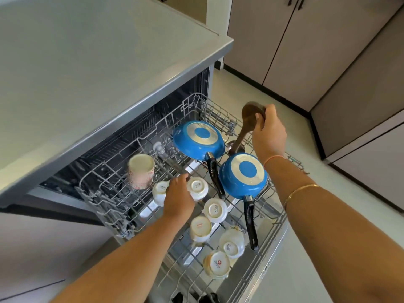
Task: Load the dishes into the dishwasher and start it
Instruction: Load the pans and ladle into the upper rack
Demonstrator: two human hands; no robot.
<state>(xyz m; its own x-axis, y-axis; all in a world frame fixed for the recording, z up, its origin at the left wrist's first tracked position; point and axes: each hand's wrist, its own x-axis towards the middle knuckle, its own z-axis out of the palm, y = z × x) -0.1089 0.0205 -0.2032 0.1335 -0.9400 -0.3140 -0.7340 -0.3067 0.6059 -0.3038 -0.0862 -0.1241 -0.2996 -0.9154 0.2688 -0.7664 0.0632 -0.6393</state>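
Upturned cups (215, 264) fill the near end of the pulled-out rack (105, 206). My left hand (178, 196) rests loosely open between two cups. Beyond the two blue pans (242, 174), my right hand (269, 132) grips a wooden ladle (251, 112) over the far corner.

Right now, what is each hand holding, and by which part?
The right hand grips a wooden ladle by its bowl end, handle pointing down into the rack. The left hand rests on an upturned white cup; a grip cannot be told.
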